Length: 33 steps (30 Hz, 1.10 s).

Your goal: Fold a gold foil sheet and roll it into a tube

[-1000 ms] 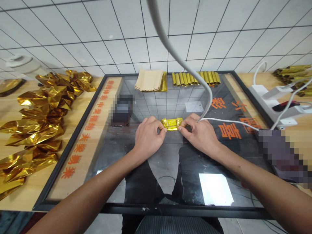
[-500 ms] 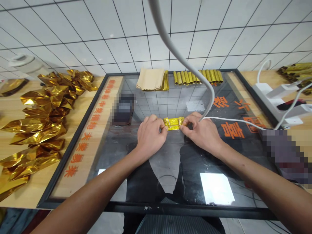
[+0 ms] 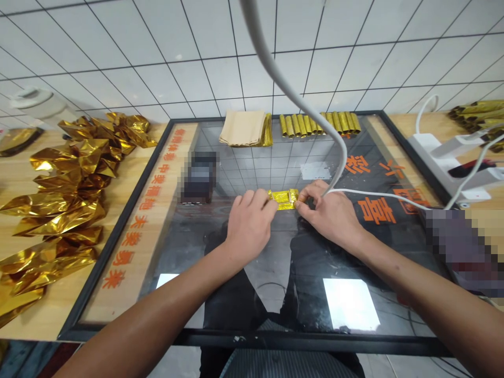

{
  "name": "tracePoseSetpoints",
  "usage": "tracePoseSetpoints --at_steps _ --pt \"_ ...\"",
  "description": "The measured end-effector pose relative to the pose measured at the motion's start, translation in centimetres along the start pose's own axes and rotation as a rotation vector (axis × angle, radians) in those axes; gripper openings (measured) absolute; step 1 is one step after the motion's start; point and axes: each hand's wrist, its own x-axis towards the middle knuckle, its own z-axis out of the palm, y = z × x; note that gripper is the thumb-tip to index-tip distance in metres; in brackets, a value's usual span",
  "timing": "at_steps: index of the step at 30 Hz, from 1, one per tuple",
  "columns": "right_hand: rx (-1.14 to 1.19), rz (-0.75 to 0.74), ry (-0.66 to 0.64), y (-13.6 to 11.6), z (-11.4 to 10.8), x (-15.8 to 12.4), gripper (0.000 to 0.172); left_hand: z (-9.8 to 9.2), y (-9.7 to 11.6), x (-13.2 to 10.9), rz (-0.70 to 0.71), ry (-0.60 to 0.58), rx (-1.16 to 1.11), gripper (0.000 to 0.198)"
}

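A small folded piece of gold foil paper (image 3: 284,198) lies on the black glass tabletop (image 3: 252,273) at the middle. My left hand (image 3: 250,223) pinches its left end with closed fingers. My right hand (image 3: 328,212) pinches its right end, fingers curled. Both hands rest on the glass. At the far edge sits a row of several finished gold foil rolls (image 3: 318,124) and a stack of tan paper sheets (image 3: 244,127) with gold foil beneath.
A heap of crumpled gold foil pieces (image 3: 66,194) covers the wooden table on the left. A grey cable (image 3: 283,84) hangs down across the view to my right hand. White power strips (image 3: 452,157) and more gold foil (image 3: 476,118) lie at the right. White tiled wall behind.
My left hand has slid right over the foil piece, so less of it shows between my hands. The right hand has barely moved.
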Motion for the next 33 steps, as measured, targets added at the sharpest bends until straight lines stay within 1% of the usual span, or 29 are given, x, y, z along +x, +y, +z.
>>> tracePoseSetpoints --at_steps 2,4,6,10,15,18,19,21,23,26,28,33 --pt "0.008 -0.011 0.004 0.0 0.0 0.0 0.008 0.0 0.2 -0.2 0.152 0.048 0.045 0.018" --pt "0.016 -0.020 0.011 -0.1 0.0 0.0 0.007 0.0 0.4 -0.4 0.260 0.062 0.030 0.021" --pt "0.021 -0.016 0.015 -0.2 -0.1 -0.1 0.006 0.0 0.5 -0.5 0.325 0.043 0.010 0.024" --pt "0.022 -0.005 0.008 -0.3 0.0 -0.1 0.005 0.2 0.3 -0.9 0.382 -0.040 -0.005 0.027" --pt "0.058 -0.012 -0.004 0.4 0.0 -0.1 0.004 0.1 0.0 -1.3 0.413 -0.124 0.009 0.023" --pt "0.060 -0.077 0.004 0.7 -0.6 -0.7 0.008 -0.4 0.3 -1.3 0.424 -0.160 0.036 0.022" --pt "0.032 -0.123 0.016 0.7 -0.9 -1.1 0.012 -0.6 0.5 -1.3 0.430 -0.170 0.052 0.022" --pt "-0.107 -0.245 0.055 0.3 -1.5 -1.9 0.023 -1.0 0.9 -1.3 0.436 -0.192 0.085 0.022" --pt "-0.252 -0.357 0.019 -0.4 -2.0 -2.8 0.035 -1.4 1.4 -1.3 0.434 -0.213 0.108 0.024" --pt "-0.385 -0.427 -0.045 -1.5 -2.1 -3.8 0.043 -1.7 1.9 -1.3 0.414 -0.230 0.132 0.026" --pt "-0.421 -0.439 -0.066 -2.0 -1.9 -4.0 0.042 -1.8 2.1 -1.4 0.404 -0.233 0.140 0.026" --pt "-0.502 -0.444 -0.089 -2.9 -1.7 -4.0 0.034 -2.0 2.6 -1.4 0.382 -0.232 0.152 0.028"
